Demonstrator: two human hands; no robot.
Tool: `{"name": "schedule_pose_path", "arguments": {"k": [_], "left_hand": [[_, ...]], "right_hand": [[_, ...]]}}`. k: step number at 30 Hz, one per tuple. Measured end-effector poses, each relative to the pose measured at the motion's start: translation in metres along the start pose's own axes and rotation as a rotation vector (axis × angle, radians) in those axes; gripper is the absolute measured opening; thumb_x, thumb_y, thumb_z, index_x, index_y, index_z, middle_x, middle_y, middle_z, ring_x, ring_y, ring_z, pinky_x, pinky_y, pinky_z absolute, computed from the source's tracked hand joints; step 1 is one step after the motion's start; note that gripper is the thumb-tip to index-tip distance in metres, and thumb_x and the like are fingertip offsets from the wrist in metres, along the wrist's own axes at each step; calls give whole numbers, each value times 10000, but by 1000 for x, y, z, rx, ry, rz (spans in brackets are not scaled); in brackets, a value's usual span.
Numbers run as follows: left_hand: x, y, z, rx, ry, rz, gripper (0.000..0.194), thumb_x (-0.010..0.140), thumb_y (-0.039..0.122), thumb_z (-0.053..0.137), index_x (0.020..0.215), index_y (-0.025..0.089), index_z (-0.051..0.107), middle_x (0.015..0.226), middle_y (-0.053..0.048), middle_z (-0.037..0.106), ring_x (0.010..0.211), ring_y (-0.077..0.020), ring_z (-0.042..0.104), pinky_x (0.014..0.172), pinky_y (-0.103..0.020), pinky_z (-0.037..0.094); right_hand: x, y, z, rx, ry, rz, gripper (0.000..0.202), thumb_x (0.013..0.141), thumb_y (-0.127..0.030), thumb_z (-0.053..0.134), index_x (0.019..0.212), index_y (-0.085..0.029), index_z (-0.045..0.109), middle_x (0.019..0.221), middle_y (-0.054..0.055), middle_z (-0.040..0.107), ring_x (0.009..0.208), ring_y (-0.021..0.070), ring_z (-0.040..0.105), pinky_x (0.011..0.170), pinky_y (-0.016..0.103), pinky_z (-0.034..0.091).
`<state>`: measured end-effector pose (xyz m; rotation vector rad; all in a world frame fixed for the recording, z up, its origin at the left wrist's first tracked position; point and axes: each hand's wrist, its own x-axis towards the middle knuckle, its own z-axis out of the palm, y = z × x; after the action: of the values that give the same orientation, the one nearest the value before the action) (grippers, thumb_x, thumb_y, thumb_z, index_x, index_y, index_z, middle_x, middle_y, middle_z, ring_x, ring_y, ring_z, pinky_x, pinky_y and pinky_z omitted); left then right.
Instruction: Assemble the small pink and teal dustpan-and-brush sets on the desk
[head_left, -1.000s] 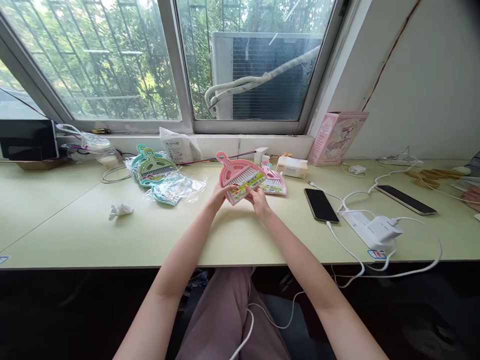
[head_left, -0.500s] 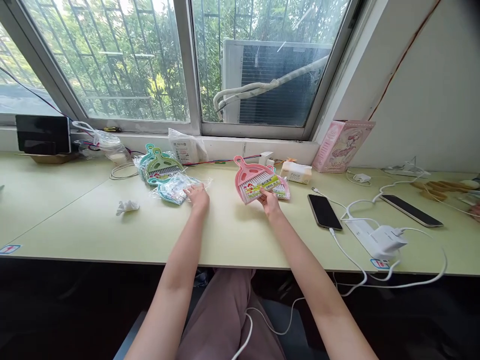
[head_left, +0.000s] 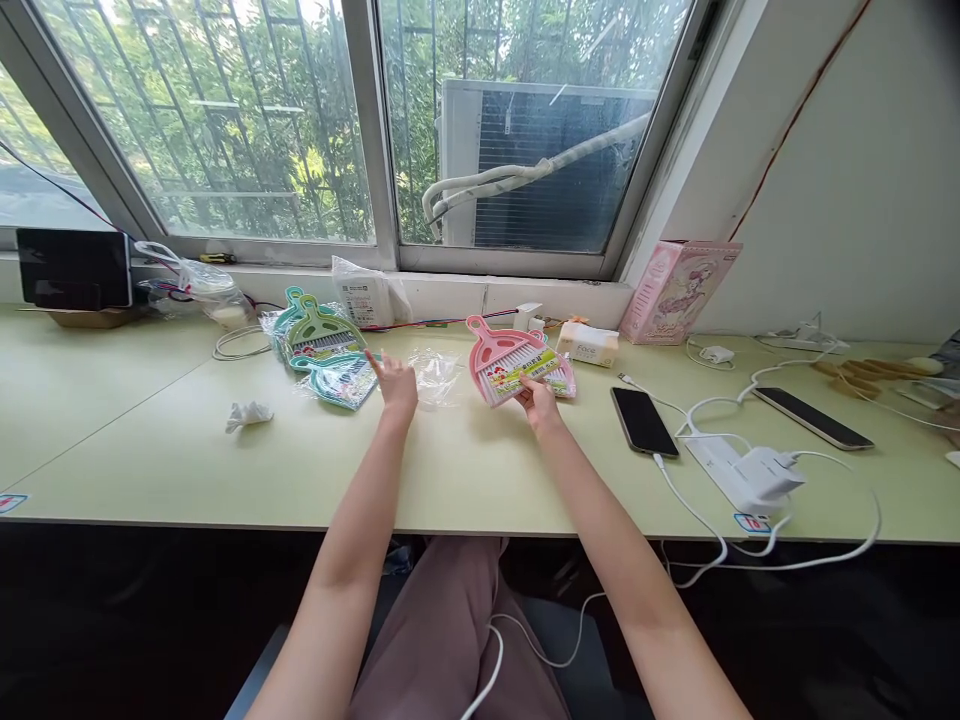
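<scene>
My right hand (head_left: 538, 402) grips the lower edge of a pink dustpan (head_left: 495, 347) with a white-bristled brush and a printed yellow-green label. Part of a second dustpan and brush set (head_left: 561, 378) shows behind it. My left hand (head_left: 397, 385) is open, its fingers stretched toward a blue dustpan (head_left: 324, 372) with a label. Just to the right of that hand, a crumpled clear plastic bag (head_left: 436, 377) lies on the table. A green dustpan (head_left: 319, 322) with a brush rests behind the blue one, on other wrapped sets.
On the right are a black phone (head_left: 645, 422), a white power strip (head_left: 720, 470) with cables and a second phone (head_left: 814, 418). A tissue pack (head_left: 589, 343) and pink box (head_left: 679, 292) stand behind. A crumpled tissue (head_left: 249, 415) lies left.
The clear plastic has moved from over the blue dustpan to the right of my left hand, leaving the blue dustpan uncovered. My left fingers have spread. My right hand still holds the pink dustpan.
</scene>
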<state>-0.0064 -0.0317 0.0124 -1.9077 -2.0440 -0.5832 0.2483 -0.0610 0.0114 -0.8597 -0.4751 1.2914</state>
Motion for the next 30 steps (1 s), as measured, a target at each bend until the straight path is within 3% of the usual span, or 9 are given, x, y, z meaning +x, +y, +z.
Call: {"name": "schedule_pose_path", "arguments": {"k": [3,5,8,11,14,20,23,26,30], "left_hand": [[2,2,-3,-66,-19,-103,392,829,61,443,1049,167,750,1166,-170,677,1329,-341,457,1180,-620,61],[1,12,-2,-158,-78,-116,391,909,227,437,1200,168,692,1236,-168,654,1277,-329,503,1169,-554,187],[-4,28,2,-126,-200,-21,448,891,454,496,1156,160,706,1241,-180,649,1229,-352,524,1097,-502,303],[-8,33,4,-16,-212,62,322,874,324,513,1023,149,738,1126,-178,683,1151,-338,565,1019,-454,362],[-7,28,1,13,-173,14,332,886,162,418,1001,128,727,1054,-183,693,1079,-307,606,934,-405,405],[-1,14,-5,-172,-36,-248,364,947,216,353,1064,142,689,1007,-169,705,1002,-304,648,820,-364,451],[-3,12,-7,-312,49,-289,363,967,260,350,1094,168,677,1042,-159,702,986,-305,647,818,-373,455],[-7,19,-10,-385,98,-138,361,981,293,354,1120,189,670,1119,-148,685,1088,-306,604,901,-399,452],[-10,38,-14,-389,103,295,327,973,233,376,1063,212,689,1118,-111,690,1145,-267,569,1137,-448,307]], "right_hand": [[-3,0,1,-64,-17,44,160,805,-20,634,854,-172,631,763,-2,739,700,127,706,642,238,615],[-4,0,1,-121,-47,78,153,808,-18,629,860,-161,639,771,9,741,692,131,706,627,236,611],[-4,0,2,-214,-84,130,151,801,-7,625,862,-144,646,773,28,743,682,139,707,613,238,607],[-2,0,1,-277,-94,172,160,790,1,631,871,-136,643,765,37,743,679,143,707,627,246,609],[0,1,0,-323,-100,210,146,791,-1,633,866,-125,643,739,41,738,659,141,702,631,250,612],[1,2,-1,-328,-124,228,158,789,1,634,877,-130,645,714,36,740,627,138,703,582,229,608],[1,2,-1,-307,-160,211,167,776,-1,651,885,-128,654,719,42,747,612,150,702,562,246,610],[0,3,1,-283,-190,201,168,764,11,668,867,-120,654,731,53,751,604,155,703,587,260,614],[-1,5,3,-248,-218,185,182,764,19,671,870,-129,657,742,47,753,616,156,709,629,273,617]]}}
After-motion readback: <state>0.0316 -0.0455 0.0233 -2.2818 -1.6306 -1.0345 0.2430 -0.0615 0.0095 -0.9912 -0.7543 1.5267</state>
